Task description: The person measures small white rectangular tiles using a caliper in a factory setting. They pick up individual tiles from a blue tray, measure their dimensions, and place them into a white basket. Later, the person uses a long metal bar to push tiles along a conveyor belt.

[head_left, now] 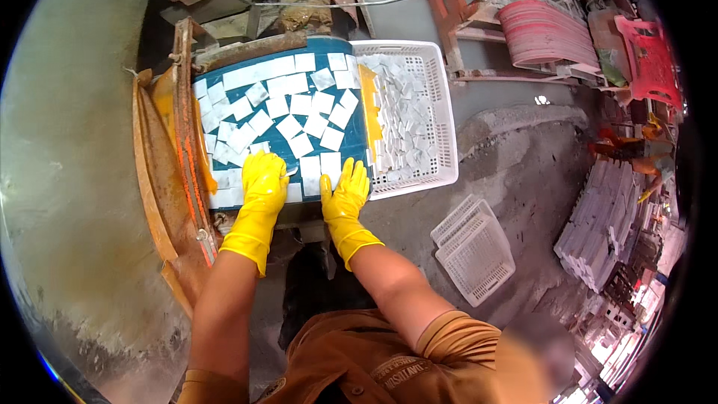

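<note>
Yellow rubber gloves cover both hands over a blue belt (pixel 280 151) scattered with square white tiles (pixel 301 145). At the belt's near edge, my left hand (pixel 263 183) has its fingers bent and pressed together. A thin white tile edge (pixel 292 170) shows beside its thumb, and the glove hides the rest of that grip. My right hand (pixel 346 191) lies nearly flat by the near right corner, fingers stretched and thumb apart, touching a white tile (pixel 330 164). Past the belt's right end, a white plastic crate (pixel 447 123) holds many tile pieces.
A rusty metal frame (pixel 187 127) borders the belt on the left. White plastic baskets (pixel 479 254) lie on the floor to the right, with stacked pale slabs (pixel 598 228) beyond. Pink stools (pixel 550 34) stand at the far right. A cable (pixel 389 1) crosses overhead.
</note>
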`<state>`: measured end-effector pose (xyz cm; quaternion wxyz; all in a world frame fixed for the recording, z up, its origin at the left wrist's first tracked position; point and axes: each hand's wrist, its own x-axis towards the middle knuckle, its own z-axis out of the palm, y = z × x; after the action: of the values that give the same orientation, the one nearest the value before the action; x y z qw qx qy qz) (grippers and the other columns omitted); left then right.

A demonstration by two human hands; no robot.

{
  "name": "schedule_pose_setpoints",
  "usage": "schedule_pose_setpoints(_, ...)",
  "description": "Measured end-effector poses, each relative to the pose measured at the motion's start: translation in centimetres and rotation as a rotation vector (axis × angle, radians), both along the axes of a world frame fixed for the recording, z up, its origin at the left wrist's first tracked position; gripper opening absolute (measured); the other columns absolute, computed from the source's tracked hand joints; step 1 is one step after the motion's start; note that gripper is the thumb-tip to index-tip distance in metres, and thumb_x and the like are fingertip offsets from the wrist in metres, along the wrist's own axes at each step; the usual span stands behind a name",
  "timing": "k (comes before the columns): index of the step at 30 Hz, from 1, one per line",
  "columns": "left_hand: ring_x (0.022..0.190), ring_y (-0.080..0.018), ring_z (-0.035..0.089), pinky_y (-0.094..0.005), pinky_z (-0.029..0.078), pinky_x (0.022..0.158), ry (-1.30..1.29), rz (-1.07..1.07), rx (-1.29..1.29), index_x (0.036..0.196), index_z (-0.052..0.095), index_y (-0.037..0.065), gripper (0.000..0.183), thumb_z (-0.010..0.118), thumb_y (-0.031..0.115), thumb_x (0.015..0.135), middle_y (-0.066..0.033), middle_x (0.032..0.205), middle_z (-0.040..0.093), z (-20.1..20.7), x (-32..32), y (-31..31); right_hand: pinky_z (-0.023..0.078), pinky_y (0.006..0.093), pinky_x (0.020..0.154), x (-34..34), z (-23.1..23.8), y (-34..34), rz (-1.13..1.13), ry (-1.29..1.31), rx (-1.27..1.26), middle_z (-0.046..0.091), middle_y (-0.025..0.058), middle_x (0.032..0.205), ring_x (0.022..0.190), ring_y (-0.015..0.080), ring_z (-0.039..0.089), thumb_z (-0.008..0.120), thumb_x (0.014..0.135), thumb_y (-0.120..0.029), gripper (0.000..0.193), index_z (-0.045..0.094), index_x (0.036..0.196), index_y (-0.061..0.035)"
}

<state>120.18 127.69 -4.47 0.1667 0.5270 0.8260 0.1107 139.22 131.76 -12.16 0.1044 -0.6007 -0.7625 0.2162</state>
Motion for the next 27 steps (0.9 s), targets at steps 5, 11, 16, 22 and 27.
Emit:
schedule_pose_setpoints(5, 0.083, -0.0275, 0.067, -0.0376, 0.056, 0.075, -0.591, 0.513, 0.14, 0.099, 0.061, 0.008, 0.02, 0.077, 0.007, 0.087, -0.0075, 0.093, 0.066, 0.1, -0.6, -6.7, 0.023, 0.0538, 0.121, 1.5, 0.3, 5.6, 0.06, -0.007, 0.049, 0.036, 0.0321, 0.157, 0.146, 0.0474, 0.033, 0.06, 0.094, -0.058, 0.09, 0.036, 0.156, 0.0029)
schedule_pose_setpoints(11, 0.092, -0.019, 0.067, -0.0336, 0.059, 0.08, -1.345, 1.047, 0.493, 0.11, 0.06, 0.009, 0.017, 0.069, 0.004, 0.096, -0.0046, 0.098, 0.065, 6.6, 3.7, -11.1, 0.037, 0.0472, 0.115, 2.8, 5.7, 11.3, 0.258, 0.208, -0.046, 0.052, 0.0286, 0.146, 0.135, 0.0441, 0.049, 0.067, 0.094, -0.045, 0.074, 0.048, 0.148, 0.0008)
schedule_pose_setpoints(16, 0.09, -0.019, 0.068, -0.0329, 0.059, 0.081, -1.356, 0.926, 0.605, 0.11, 0.065, 0.004, 0.019, 0.072, 0.0, 0.092, -0.0084, 0.104, 0.068, 9.7, 8.6, -12.9, 0.05, 0.0306, 0.09, 1.3, 20.5, 4.9, 0.328, 0.538, -1.059, 0.073, 0.0081, 0.104, 0.096, 0.0139, 0.063, 0.069, 0.1, -0.038, 0.042, 0.071, 0.115, 0.0015)
schedule_pose_setpoints(22, 0.093, -0.0199, 0.07, -0.0341, 0.058, 0.082, -1.412, 0.886, 0.608, 0.119, 0.066, 0.001, 0.034, 0.079, 0.004, 0.088, -0.0117, 0.105, 0.072, 10.5, 11.0, -15.7, 0.042, 0.0258, 0.054, -2.0, 27.6, 0.1, 0.638, 0.125, -1.063, 0.062, -0.0027, 0.071, 0.062, 0.0063, 0.052, 0.067, 0.1, -0.036, 0.036, 0.07, 0.086, -0.0032)
schedule_pose_setpoints(27, 0.098, -0.035, 0.072, -0.0436, 0.056, 0.086, -0.576, 0.518, 0.128, 0.15, 0.045, 0.004, 0.08, 0.083, 0.03, 0.084, -0.021, 0.12, 0.07, 21.6, 10.2, -16.0, 0.048, 0.0257, 0.062, -1.9, 24.8, -2.9, 0.6, 0.419, -1.022, 0.068, 0.0022, 0.079, 0.067, 0.0101, 0.06, 0.068, 0.1, -0.025, 0.027, 0.072, 0.095, 0.0016)
